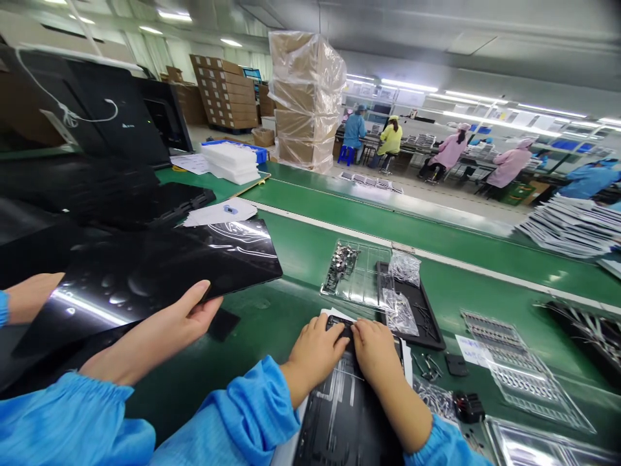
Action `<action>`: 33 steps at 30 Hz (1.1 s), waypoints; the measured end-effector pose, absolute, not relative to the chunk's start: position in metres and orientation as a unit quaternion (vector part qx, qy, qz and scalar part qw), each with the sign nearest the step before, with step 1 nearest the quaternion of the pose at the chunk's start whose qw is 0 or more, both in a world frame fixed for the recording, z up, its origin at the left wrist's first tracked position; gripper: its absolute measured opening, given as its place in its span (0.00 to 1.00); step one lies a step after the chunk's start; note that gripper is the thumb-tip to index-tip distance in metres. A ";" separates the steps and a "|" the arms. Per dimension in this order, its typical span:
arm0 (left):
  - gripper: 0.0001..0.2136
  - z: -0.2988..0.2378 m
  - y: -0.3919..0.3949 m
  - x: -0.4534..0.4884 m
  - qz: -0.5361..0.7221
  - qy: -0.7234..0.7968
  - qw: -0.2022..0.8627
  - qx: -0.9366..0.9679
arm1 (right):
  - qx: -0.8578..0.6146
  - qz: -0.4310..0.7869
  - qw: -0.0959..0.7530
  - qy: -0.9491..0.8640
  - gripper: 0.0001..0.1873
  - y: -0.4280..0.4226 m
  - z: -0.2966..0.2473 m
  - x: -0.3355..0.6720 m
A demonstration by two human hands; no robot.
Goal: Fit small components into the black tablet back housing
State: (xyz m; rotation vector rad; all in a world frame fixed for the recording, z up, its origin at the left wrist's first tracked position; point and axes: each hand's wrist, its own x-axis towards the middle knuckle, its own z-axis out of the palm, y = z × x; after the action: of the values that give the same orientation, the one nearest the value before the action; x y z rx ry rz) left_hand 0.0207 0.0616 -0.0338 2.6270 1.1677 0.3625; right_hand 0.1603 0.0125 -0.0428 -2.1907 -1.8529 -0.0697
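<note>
A flat black panel (344,414) with printed markings lies on white paper at the near edge of the green bench (272,317). My left hand (315,353) and my right hand (381,353) sit side by side at the panel's far edge. The fingertips of both hands curl down onto a small black part (339,325) there. Both of my forearms wear blue sleeves.
To my left a co-worker's hands (160,330) hold a glossy black sheet (160,272). Beyond my hands lie a clear tray of metal parts (356,275) and a black tray with bagged screws (422,310). Clear trays (524,372) lie at right. Green conveyor (339,223); wrapped cartons (305,97); seated workers far off.
</note>
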 end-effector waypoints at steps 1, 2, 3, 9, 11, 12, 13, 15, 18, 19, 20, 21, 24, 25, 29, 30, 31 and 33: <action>0.11 -0.034 0.061 0.021 0.126 0.401 0.124 0.899 | -0.755 -0.024 0.133 -0.641 0.12 0.013 -0.042 0.160; 0.12 -0.035 0.061 0.021 0.128 0.403 0.126 0.898 | -0.755 -0.023 0.131 -0.643 0.13 0.013 -0.041 0.160; 0.12 -0.035 0.061 0.021 0.129 0.404 0.127 0.897 | -0.754 -0.022 0.129 -0.643 0.13 0.013 -0.041 0.160; 0.12 -0.033 0.062 0.021 0.114 0.406 0.129 0.897 | -0.763 -0.013 0.120 -0.635 0.12 0.016 -0.037 0.158; 0.12 -0.033 0.063 0.021 0.112 0.405 0.129 0.898 | -0.766 -0.009 0.120 -0.631 0.12 0.017 -0.036 0.157; 0.12 -0.033 0.063 0.021 0.110 0.404 0.129 0.899 | -0.768 -0.007 0.120 -0.630 0.12 0.018 -0.036 0.157; 0.12 -0.033 0.063 0.021 0.109 0.403 0.129 0.899 | -0.768 -0.005 0.120 -0.628 0.12 0.018 -0.036 0.157; 0.12 -0.032 0.063 0.022 0.106 0.404 0.128 0.900 | -0.771 -0.001 0.122 -0.625 0.12 0.019 -0.036 0.157; 0.12 -0.032 0.063 0.021 0.103 0.402 0.124 0.901 | -0.777 0.003 0.125 -0.617 0.12 0.019 -0.036 0.157; 0.12 -0.031 0.063 0.021 0.101 0.401 0.123 0.902 | -0.778 0.003 0.126 -0.615 0.12 0.018 -0.037 0.157; 0.12 -0.031 0.063 0.021 0.099 0.400 0.121 0.903 | -0.780 0.004 0.126 -0.613 0.12 0.018 -0.037 0.156; 0.12 -0.030 0.063 0.021 0.096 0.400 0.120 0.904 | -0.781 0.004 0.127 -0.611 0.12 0.018 -0.037 0.156; 0.13 -0.027 0.063 0.021 0.084 0.403 0.119 0.904 | -0.784 0.005 0.128 -0.608 0.12 0.018 -0.037 0.155; 0.13 -0.026 0.063 0.022 0.080 0.404 0.118 0.904 | -0.785 0.006 0.128 -0.607 0.13 0.018 -0.038 0.154; 0.12 -0.024 0.064 0.025 0.074 0.408 0.116 0.902 | -0.790 0.011 0.125 -0.600 0.12 0.019 -0.037 0.153; 0.12 -0.024 0.064 0.026 0.074 0.409 0.115 0.902 | -0.792 0.014 0.123 -0.598 0.12 0.020 -0.037 0.154; 0.12 -0.025 0.064 0.026 0.074 0.410 0.114 0.902 | -0.794 0.016 0.121 -0.595 0.12 0.020 -0.036 0.154; 0.12 -0.025 0.065 0.027 0.072 0.412 0.114 0.901 | -0.799 0.022 0.118 -0.589 0.12 0.022 -0.034 0.154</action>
State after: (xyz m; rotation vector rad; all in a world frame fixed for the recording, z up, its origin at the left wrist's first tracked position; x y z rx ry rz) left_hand 0.0271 0.0647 -0.0255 2.6429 1.2082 0.2104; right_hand 0.1543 0.0218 -0.0343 -2.3370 -1.7236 0.0646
